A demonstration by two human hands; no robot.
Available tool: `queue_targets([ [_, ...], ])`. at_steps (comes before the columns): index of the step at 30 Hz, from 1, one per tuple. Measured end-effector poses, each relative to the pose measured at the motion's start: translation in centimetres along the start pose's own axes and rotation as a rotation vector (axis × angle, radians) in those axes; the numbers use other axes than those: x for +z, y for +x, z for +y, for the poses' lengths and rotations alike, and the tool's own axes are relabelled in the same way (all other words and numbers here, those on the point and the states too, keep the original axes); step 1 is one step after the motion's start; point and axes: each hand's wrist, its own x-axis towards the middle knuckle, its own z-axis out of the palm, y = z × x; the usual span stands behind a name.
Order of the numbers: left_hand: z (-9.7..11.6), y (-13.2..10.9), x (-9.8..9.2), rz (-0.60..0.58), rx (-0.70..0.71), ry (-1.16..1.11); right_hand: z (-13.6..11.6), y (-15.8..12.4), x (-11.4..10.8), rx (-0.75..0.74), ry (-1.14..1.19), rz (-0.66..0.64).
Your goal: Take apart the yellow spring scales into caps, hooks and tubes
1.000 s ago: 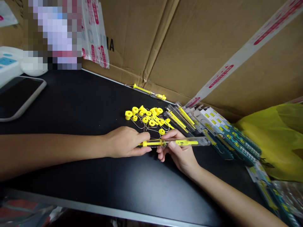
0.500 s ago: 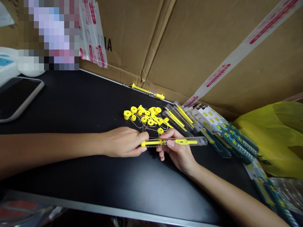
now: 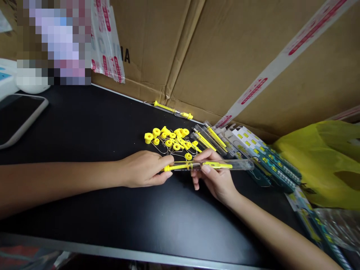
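Note:
My left hand (image 3: 147, 168) pinches the left end of a yellow rod (image 3: 177, 167), fingers pressed round its yellow head. The rod runs inside a clear tube (image 3: 243, 164), which my right hand (image 3: 215, 174) grips between thumb and fingers. A flat yellow piece (image 3: 222, 165) shows inside the tube. Both hands are in front of a pile of yellow caps (image 3: 176, 146) mixed with wire hooks and springs. Right of the pile lie clear tubes with yellow rods inside (image 3: 206, 140). One more yellow rod assembly (image 3: 165, 108) lies along the table's back edge.
Packaged boxes (image 3: 258, 155) are stacked to the right on the black table (image 3: 140, 221), beside a yellow plastic bag (image 3: 317, 161). At the left lies a phone (image 3: 19, 116). A large cardboard box (image 3: 239, 48) stands behind the table.
The clear tube has shifted slightly right with my right hand, farther from my left hand. The rod in my left hand now slants a little inside it. The whole view has moved slightly.

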Motion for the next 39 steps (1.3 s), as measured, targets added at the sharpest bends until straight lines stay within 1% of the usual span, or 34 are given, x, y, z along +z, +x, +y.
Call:
queue_targets([
  [4, -0.1, -0.1, -0.3, 0.024, -0.007, -0.122, -0.4, 0.4, 0.0, 0.022, 0.019, -0.040],
  [7, -0.1, -0.1, -0.6, 0.037, -0.023, -0.205, -0.7, 0.7, -0.2, 0.049, 0.039, -0.034],
  [9, 0.0, -0.1, -0.8, 0.037, -0.024, -0.243, -0.9, 0.9, -0.4, 0.047, 0.049, 0.012],
  [12, 0.0, 0.0, -0.9, 0.025, -0.043, -0.266, -1.6, 1.5, -1.1, 0.007, 0.063, 0.116],
  [15, 0.0, 0.0, -0.9, 0.023, -0.061, -0.275, -2.4, 2.3, -2.4, -0.037, 0.042, 0.199],
  [17, 0.0, 0.1, -0.9, 0.023, -0.062, -0.275, -2.7, 2.9, -3.6, -0.066, -0.007, 0.251],
  [19, 0.0, 0.1, -0.8, 0.027, -0.065, -0.269, -2.9, 3.3, -5.1, -0.121, -0.132, 0.329],
  [20, 0.0, 0.1, -0.8, 0.027, -0.066, -0.265, -3.0, 3.5, -5.9, -0.150, -0.241, 0.360],
  [22, 0.0, 0.1, -0.8, 0.022, -0.068, -0.262, -3.0, 3.8, -7.5, -0.117, -0.555, 0.343],
  [23, -0.1, 0.1, -0.8, 0.019, -0.069, -0.262, -3.0, 3.9, -8.1, -0.082, -0.746, 0.305],
  [24, -0.1, 0.1, -0.8, 0.016, -0.069, -0.263, -2.9, 3.9, -8.7, -0.078, -0.943, 0.274],
  [26, -0.1, 0.0, -0.8, 0.015, -0.064, -0.270, -2.8, 4.0, -9.5, -0.089, -1.280, 0.285],
  [28, -0.1, 0.0, -0.8, 0.015, -0.055, -0.282, -2.6, 4.0, -9.8, -0.060, -1.488, 0.285],
  [30, -0.1, 0.0, -0.8, 0.015, -0.053, -0.292, -2.4, 4.0, -9.8, -0.017, -1.574, 0.258],
  [32, -0.1, 0.1, -0.8, 0.017, -0.053, -0.296, -2.3, 4.0, -9.8, -0.001, -1.605, 0.239],
  [39, -0.1, 0.1, -0.8, 0.027, -0.048, -0.289, -2.5, 4.0, -9.8, -0.017, -1.619, 0.190],
])
